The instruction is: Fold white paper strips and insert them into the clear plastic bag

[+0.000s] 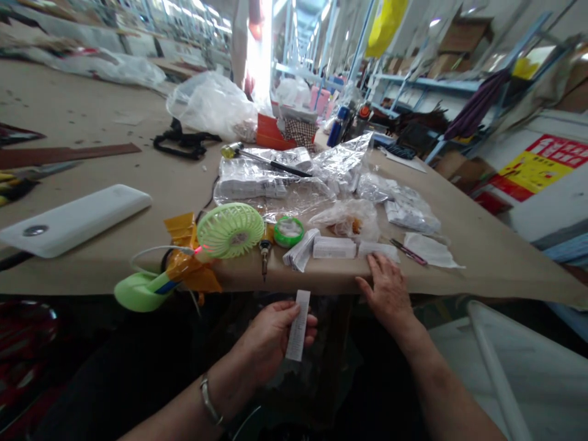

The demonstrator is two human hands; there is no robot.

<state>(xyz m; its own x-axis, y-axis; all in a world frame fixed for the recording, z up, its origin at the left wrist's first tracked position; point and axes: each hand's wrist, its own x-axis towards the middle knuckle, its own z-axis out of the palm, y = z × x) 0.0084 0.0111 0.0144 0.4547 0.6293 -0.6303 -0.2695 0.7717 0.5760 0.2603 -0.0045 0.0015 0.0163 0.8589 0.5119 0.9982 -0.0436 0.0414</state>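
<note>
My left hand [271, 337] is below the table edge and holds a narrow white printed paper strip [297, 324] upright between fingers and thumb. My right hand [386, 291] rests with its fingertips on the tan paper-covered table [110, 177] at the front edge, just below a small white paper packet [377, 249]. Beside that packet lie another white packet [334, 247] and a folded paper slip [301, 249]. A pink-handled pair of tweezers [408, 252] lies to the right of my right hand.
A green mini fan [229, 230] with yellow tape and a white power bank [73, 220] lie left of my hands. Behind them are plastic bags of paper slips [261, 180], a green tape roll [289, 231] and a black-handled tool [275, 160]. Blue shelving stands at right.
</note>
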